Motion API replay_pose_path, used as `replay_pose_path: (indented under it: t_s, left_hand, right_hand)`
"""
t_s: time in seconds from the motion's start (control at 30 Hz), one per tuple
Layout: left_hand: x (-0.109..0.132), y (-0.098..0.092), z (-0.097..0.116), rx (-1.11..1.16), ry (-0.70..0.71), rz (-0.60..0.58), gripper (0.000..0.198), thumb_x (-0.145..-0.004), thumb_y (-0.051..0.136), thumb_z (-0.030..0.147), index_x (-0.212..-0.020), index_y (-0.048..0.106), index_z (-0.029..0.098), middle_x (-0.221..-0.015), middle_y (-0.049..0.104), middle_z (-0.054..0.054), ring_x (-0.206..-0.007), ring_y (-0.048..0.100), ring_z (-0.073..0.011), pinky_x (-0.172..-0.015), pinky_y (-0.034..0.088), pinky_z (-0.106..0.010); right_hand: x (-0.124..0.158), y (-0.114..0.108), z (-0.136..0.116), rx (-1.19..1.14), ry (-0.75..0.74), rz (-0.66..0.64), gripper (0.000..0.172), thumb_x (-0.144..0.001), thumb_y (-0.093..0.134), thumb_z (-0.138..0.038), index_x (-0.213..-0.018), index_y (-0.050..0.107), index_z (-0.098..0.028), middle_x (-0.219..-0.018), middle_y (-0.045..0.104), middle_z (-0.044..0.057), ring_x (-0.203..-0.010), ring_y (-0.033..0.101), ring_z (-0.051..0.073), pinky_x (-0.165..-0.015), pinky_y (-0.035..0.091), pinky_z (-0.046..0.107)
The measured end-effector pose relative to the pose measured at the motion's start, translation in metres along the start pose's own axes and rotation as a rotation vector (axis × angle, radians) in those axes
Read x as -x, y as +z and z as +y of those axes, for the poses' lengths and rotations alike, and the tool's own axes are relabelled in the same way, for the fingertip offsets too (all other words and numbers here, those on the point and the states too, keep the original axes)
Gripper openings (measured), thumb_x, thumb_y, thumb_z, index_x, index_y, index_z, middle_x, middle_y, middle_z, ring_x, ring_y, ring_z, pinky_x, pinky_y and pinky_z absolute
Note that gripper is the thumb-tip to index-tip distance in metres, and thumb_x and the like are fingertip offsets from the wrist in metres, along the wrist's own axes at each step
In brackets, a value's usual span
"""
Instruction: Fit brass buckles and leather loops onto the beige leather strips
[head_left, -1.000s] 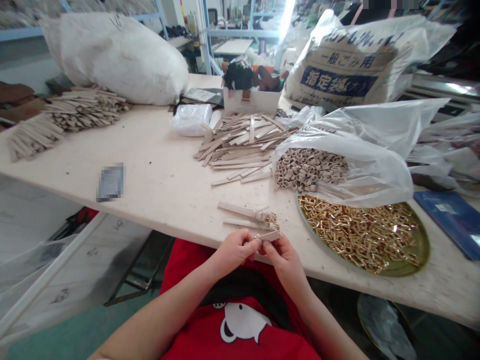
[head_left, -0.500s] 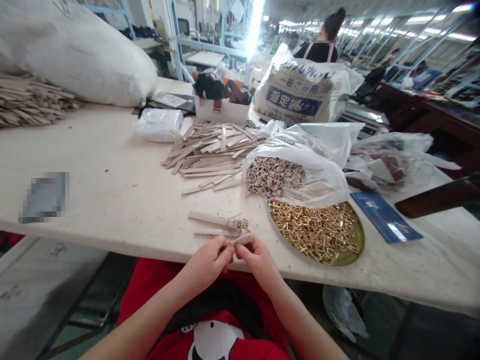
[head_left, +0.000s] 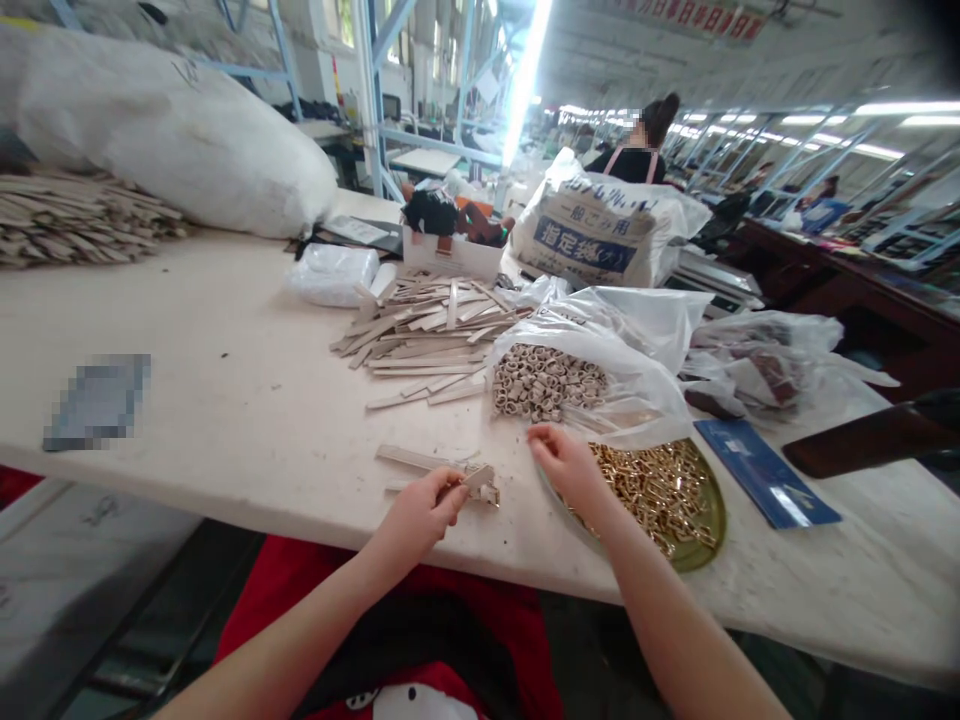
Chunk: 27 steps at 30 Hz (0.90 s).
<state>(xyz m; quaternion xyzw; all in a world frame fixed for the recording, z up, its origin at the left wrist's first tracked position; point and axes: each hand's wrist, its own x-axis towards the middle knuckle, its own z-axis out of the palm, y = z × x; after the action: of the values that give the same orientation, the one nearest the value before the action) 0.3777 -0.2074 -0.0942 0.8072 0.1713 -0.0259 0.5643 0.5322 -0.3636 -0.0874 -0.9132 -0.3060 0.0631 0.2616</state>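
My left hand is closed in a pinch on a beige strap, its end pointing right. Beneath it on the table lie finished-looking beige straps with gold buckles at their right ends; the hand partly hides them. My right hand is over the left rim of a round tray of gold buckles, fingers loosely bent and apart from the thumb, with nothing visible in them. Just beyond its fingertips, small beige strap loops spill at the mouth of a clear plastic bag.
A pile of loose beige strips lies mid-table, another stack at far left by a big white sack. To the right are a blue booklet and a dark brown handle-like object. Behind stands a printed bag; a person is farther back.
My right hand has let go of the strap and moved right and forward toward the loops. My left hand keeps the strap. The camera view has tilted up slightly.
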Motion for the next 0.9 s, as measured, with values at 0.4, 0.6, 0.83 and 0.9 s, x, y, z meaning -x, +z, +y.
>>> replay_pose_path:
  t_s: [0.4,0.6,0.83,0.9]
  left_hand:
    - [-0.001,-0.007,0.001,0.136,-0.056,0.024,0.027,-0.078,0.045,0.041,-0.085,0.054,0.016,-0.051,0.044,0.006,-0.041,0.037,-0.0068,-0.042,0.030,-0.019]
    - [-0.009,-0.005,0.011,0.190,0.036,0.086,0.027,-0.079,0.045,0.040,-0.084,0.056,0.016,-0.051,0.044,0.006,-0.044,0.038,-0.0065,-0.047,0.032,-0.019]
    - [0.004,-0.010,0.003,0.208,-0.029,0.058,0.027,-0.079,0.046,0.041,-0.083,0.055,0.016,-0.050,0.043,0.006,-0.042,0.036,-0.0057,-0.041,0.029,-0.017]
    - [0.007,-0.014,0.003,0.218,-0.029,0.060,0.026,-0.079,0.046,0.040,-0.084,0.055,0.016,-0.051,0.042,0.006,-0.042,0.036,-0.0056,-0.041,0.030,-0.017]
  right_hand:
    - [-0.039,-0.005,0.037,0.333,0.158,0.162,0.018,-0.080,0.046,-0.031,-0.077,0.056,-0.017,-0.086,0.061,0.009,-0.077,0.057,0.020,-0.066,0.038,0.030]
    - [0.012,0.010,-0.017,-0.794,0.092,-0.184,0.027,-0.071,0.058,-0.045,-0.070,0.052,-0.019,-0.063,0.052,-0.002,-0.060,0.047,0.012,-0.059,0.037,0.025]
    - [0.026,0.022,-0.037,-1.051,0.128,-0.342,0.030,-0.063,0.068,-0.043,-0.070,0.053,-0.018,-0.062,0.051,-0.004,-0.059,0.044,0.010,-0.057,0.034,0.024]
    - [0.026,0.020,-0.036,-1.039,0.120,-0.352,0.030,-0.063,0.069,-0.043,-0.068,0.052,-0.018,-0.061,0.049,-0.004,-0.058,0.043,0.010,-0.056,0.033,0.024]
